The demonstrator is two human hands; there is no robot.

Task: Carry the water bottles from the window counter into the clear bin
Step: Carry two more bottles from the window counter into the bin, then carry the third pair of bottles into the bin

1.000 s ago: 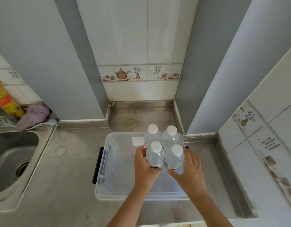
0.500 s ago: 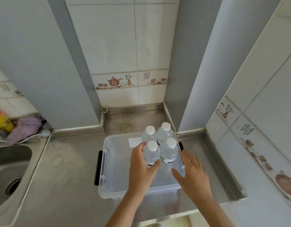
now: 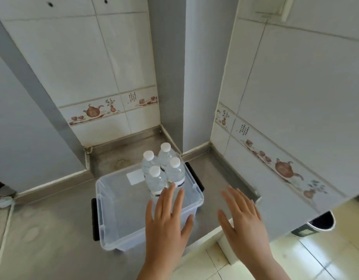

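Several clear water bottles (image 3: 160, 172) with white caps stand upright together in the far right corner of the clear bin (image 3: 114, 211), which sits on the steel counter. My left hand (image 3: 166, 221) hovers over the bin's near right part, fingers spread, holding nothing, its fingertips just short of the nearest bottle. My right hand (image 3: 243, 221) is open too, to the right of the bin above the counter edge. The window counter is out of view.
The bin has black handles (image 3: 94, 219) on both sides. Tiled walls and a grey pillar (image 3: 168, 77) close in behind and to the right. A dark waste bin (image 3: 320, 221) stands on the floor at the right. The counter (image 3: 43, 229) stretches left.
Both hands have let go of the bottles and pulled back toward me, fingers spread. The bottles now stand in the bin. The view has swung to the right and up.
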